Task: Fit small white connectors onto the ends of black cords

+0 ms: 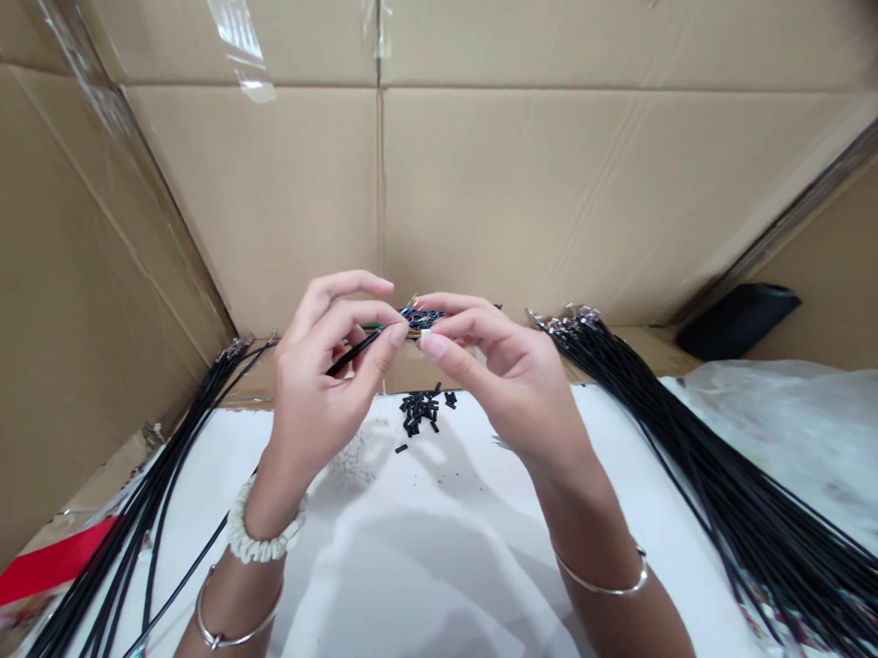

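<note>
Between thumb and fingers, my left hand [325, 362] pinches the end of a black cable [354, 355], where thin coloured wires come out. Close beside it on the right, my right hand [506, 364] pinches a small white piece [426, 338] between thumb and index finger. The fingertips of the two hands nearly meet. Behind them lies a tangle of thin blue and dark wires [427, 319], partly hidden by the fingers. Below the hands, small black tube pieces [419, 411] are scattered on the white surface [426, 570].
Bundles of black cables lie at the left [170, 468] and right [688, 452]. Cardboard walls [519, 183] enclose the back and sides. A black rolled object [739, 320] and clear plastic [808, 444] are at the right. A red strip [50, 567] shows at the left.
</note>
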Available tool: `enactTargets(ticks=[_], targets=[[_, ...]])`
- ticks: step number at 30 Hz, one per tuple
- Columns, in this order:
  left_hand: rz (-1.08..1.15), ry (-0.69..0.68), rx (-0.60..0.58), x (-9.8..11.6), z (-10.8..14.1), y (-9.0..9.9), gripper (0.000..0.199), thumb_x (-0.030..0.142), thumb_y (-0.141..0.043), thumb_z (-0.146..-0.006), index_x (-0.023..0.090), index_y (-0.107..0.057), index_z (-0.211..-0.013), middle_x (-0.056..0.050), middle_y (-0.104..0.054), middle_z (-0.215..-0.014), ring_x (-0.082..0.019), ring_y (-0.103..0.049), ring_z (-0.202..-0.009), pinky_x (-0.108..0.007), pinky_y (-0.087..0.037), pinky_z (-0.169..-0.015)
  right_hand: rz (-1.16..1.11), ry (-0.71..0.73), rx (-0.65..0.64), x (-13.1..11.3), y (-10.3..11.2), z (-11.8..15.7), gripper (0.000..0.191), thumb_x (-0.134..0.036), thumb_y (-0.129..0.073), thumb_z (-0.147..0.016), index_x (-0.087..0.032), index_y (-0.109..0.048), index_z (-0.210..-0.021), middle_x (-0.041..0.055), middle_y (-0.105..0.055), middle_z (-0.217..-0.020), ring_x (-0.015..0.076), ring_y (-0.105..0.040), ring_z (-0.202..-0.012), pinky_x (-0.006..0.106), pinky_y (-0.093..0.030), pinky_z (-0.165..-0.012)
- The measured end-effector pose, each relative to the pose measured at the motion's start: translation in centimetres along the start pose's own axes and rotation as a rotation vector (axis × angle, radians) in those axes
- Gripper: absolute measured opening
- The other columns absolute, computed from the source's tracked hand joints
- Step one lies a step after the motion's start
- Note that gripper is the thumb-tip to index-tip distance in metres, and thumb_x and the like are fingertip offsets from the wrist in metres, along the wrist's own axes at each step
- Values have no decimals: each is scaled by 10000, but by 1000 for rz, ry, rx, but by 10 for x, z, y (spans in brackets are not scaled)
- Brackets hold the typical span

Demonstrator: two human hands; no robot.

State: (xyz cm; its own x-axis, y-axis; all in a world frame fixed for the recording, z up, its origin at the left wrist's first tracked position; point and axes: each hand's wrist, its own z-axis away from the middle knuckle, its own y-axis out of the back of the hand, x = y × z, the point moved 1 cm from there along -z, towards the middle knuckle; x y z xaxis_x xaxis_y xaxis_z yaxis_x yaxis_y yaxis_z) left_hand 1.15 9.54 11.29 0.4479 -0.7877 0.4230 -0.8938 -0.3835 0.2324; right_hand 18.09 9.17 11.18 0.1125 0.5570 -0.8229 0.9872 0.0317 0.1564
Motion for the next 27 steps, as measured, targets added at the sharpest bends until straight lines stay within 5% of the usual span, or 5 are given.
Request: enactTargets(ticks=[6, 14, 27], targets=[[-70, -103, -119, 1, -1, 6, 44, 181, -696, -913, 214, -695, -884, -81, -669, -1198, -159, -650, -924, -213, -474, -530, -224, -145, -70, 6, 6, -6, 112, -341, -762, -883, -259, -779, -809, 38, -743, -1286, 253, -617, -1313, 433, -511, -1068], [-206, -175, -201, 5, -1, 15, 20, 179, -660, -930, 195, -663, -942, -114, -622, -1281, -62, -541, -587, -251, -415, -473, -323, -228, -143, 8, 7, -7, 147, -350, -788, -862, -252, -781, -753, 37, -760, -1258, 253, -644, -1284, 469, -446, -1154], [-326, -233, -203, 8, -2, 14, 22, 185, -638, -942, 175, -649, -925, -133, -649, -1255, -55, -530, -561, -240, -440, -486, -290, -249, -136, 9, 6, -7, 107, -367, -784, -861, -273, -816, -822, 26, -760, -1272, 273, -626, -1315, 500, -409, -1191]])
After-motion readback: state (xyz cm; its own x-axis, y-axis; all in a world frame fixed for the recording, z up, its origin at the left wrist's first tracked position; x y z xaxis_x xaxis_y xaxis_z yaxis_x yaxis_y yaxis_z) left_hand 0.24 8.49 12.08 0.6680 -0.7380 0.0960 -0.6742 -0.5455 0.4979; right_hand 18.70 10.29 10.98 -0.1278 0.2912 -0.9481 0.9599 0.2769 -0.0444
